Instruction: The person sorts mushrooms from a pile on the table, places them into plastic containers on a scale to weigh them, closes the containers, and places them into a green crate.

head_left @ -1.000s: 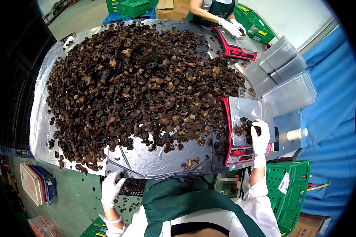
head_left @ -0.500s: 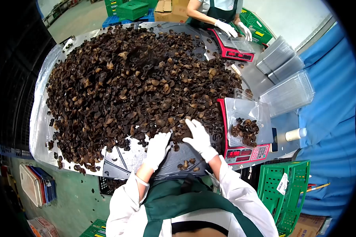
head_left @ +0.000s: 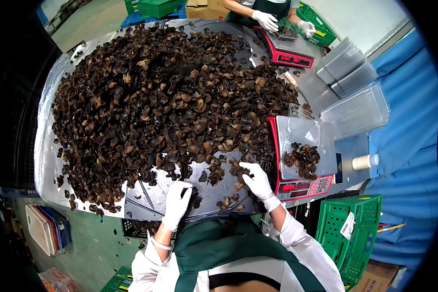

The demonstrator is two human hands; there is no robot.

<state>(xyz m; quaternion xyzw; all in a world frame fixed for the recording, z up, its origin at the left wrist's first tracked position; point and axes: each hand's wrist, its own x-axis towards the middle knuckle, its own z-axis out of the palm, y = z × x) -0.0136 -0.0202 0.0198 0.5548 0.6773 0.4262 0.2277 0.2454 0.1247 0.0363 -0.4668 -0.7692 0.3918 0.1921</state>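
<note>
Left hand (head_left: 176, 205), right hand (head_left: 259, 182) near dark heap (head_left: 160, 102); 2 red scales (head_left: 304, 189) on table (head_left: 318, 95).

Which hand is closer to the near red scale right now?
Right. The right hand is just left of the near red scale; the left hand is farther left, beyond the right.

The wood-ear fungus heap (head_left: 160, 102) hides much of the bench (head_left: 321, 97), which partly covers a black crate (head_left: 130, 228); beyond the bench, the top edge crops a co-worker (head_left: 272, 8).
</note>
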